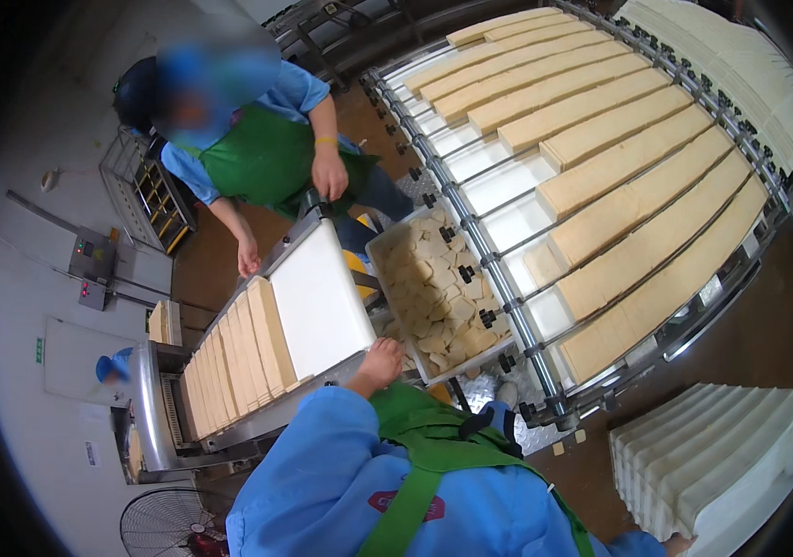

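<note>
My left hand (382,363) is at the near corner of a short conveyor, its fingers curled over the edge beside the white belt (318,295). On this belt, rows of cream-coloured flat slabs (234,357) lie close together. At the lower right, my right hand (679,544) is mostly cut off by the picture's edge. Its visible fingers hold the rim of a stack of white plastic crates (712,459). Between the short conveyor and a wide one stands a white bin (412,357) of loose, pale broken pieces (438,297).
A co-worker in a green apron (262,160) stands across the short conveyor, hands at its far side. The wide conveyor (508,218) carries long rows of cream slabs (615,204) between metal rails with black knobs. A fan (166,522) stands lower left; control boxes (92,260) hang on the wall.
</note>
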Available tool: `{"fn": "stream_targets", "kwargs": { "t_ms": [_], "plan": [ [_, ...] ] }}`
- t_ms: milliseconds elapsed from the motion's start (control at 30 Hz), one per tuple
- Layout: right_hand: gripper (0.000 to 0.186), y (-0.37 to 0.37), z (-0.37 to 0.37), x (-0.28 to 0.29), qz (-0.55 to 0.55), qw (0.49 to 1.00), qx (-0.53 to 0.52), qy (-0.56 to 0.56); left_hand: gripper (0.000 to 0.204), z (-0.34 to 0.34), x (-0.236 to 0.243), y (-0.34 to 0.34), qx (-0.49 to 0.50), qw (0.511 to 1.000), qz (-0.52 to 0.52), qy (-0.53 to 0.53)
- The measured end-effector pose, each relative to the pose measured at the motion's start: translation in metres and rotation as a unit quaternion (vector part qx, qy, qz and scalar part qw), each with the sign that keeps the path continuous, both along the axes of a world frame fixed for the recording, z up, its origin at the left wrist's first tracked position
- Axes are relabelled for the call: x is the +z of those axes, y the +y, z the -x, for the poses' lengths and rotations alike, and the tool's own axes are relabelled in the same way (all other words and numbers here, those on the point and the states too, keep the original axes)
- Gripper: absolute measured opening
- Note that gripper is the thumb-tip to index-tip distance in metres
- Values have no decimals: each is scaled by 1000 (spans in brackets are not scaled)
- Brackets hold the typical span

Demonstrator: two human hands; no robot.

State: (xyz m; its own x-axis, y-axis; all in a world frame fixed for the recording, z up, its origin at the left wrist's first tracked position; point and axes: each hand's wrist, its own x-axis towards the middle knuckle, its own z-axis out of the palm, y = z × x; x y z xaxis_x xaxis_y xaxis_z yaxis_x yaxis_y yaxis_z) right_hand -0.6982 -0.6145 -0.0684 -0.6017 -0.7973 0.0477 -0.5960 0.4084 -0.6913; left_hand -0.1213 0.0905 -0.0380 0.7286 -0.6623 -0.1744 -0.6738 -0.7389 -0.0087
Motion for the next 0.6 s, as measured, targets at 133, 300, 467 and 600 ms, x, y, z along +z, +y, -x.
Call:
{"fn": "stream_targets", "kwargs": {
  "t_ms": [133, 300, 467, 600],
  "plan": [
    [55, 4, 1, -7, -8, 1000, 15, 6, 23, 4, 7, -1, -30, 999, -21, 0],
    [54, 13, -17, -12, -9, 999, 43, -2, 16, -4, 11, -7, -3, 995, -57, 76],
    [54, 26, -45, -20, -26, 996, 83, -25, 18, 6, 7, 5, -39, 998, -31, 43],
    [54, 38, -70, -23, -39, 991, 118, -45, 18, 8, 9, 0, -34, 996, -48, 69]
  ]
}}
